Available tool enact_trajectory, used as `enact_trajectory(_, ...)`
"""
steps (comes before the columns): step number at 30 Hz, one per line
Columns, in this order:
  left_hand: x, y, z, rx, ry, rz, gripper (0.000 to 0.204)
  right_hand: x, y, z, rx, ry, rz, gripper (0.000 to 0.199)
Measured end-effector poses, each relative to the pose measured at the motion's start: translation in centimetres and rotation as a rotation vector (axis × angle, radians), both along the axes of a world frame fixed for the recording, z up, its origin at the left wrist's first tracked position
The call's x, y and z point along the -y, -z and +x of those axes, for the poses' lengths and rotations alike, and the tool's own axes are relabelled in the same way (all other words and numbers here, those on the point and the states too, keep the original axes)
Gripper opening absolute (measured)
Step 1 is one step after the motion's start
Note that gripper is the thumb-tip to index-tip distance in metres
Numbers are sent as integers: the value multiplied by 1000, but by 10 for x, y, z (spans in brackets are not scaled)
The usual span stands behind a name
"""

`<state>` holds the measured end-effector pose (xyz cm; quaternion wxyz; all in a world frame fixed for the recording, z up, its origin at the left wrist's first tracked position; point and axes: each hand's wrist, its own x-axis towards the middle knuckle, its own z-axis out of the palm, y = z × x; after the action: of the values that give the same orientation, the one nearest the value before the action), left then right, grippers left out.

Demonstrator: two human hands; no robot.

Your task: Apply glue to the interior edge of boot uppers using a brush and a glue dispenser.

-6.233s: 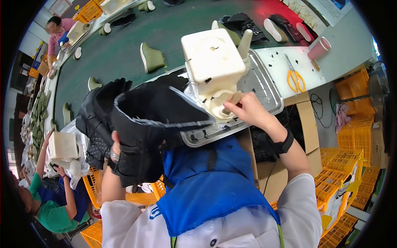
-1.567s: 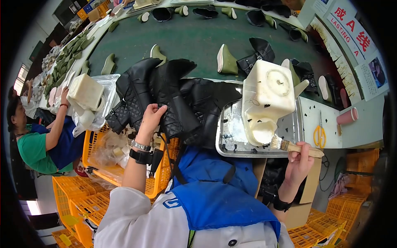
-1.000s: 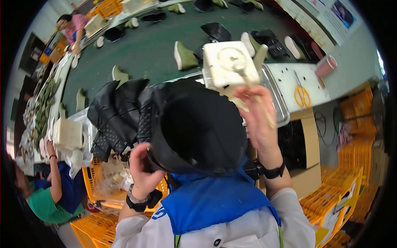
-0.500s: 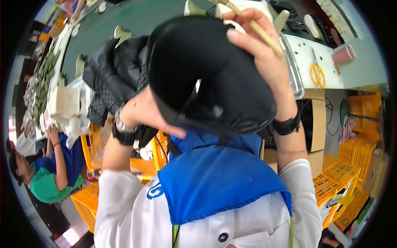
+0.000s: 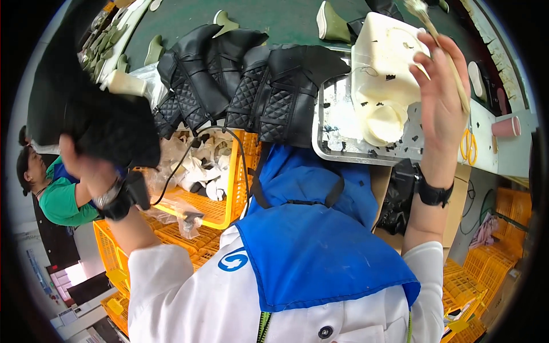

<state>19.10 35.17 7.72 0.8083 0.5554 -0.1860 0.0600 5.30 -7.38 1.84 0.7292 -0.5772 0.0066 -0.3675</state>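
Half a second ago the black boot [image 5: 86, 108] was in front of the chest, its mouth facing up between both hands; now it is off at the far left, blurred, in the left hand [image 5: 91, 168] alone. The right hand [image 5: 443, 94] has come away from the boot with the brush [image 5: 452, 63], and the pot [image 5: 366, 63] and tray [image 5: 343, 158], largely covered then, show again. So brush and boot are well apart and no stroke is being made; whether the boot has taken any coating cannot be told through the blur. The other boots [image 5: 291, 91] lean in a row along the near edge of the desk [image 5: 286, 17], between the held boot and the tray, above the orange crate [image 5: 231, 188]. The left forearm reaches out to the left, its hand under the boot's lower part, the fingers seemingly closed on it, though smeared by motion. The right forearm stands nearly upright beside the tray, wrist raised, the hand just right of the pot; its fingers are half curled and loosely hold the brush, bristles up, handle slanting down to the right.
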Motion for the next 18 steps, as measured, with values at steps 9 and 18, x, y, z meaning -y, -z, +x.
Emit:
enact_trajectory(9, -90, -18, -66, 156, -323, 308, 51, 31, 15, -42, -128, 70, -39, 39)
enact_trajectory(18, 143, 112, -42, -336, 797, 679, 85, 44, 51, -88, -515, 212, -17, 20)
